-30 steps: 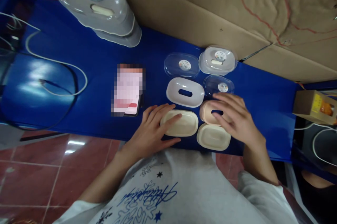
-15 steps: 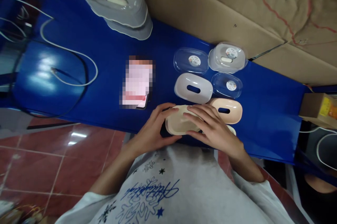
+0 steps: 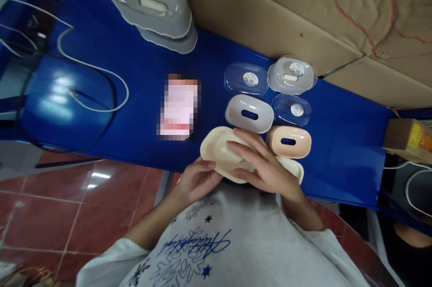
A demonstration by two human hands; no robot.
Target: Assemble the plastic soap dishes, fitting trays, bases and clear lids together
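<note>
Head view: holding a cream oval plastic dish above the front edge of the blue worktop.
Partly curled at the left hand, thumb at rim; spread open at the right hand, over the dish, grip impossible to tell. Seen just beyond: white and peach slotted oval plastic pieces.

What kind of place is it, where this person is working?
Probably a small workshop or packing area: a blue-covered table with plastic dishes laid out, clear lids bearing labels, and loose cables.
</note>
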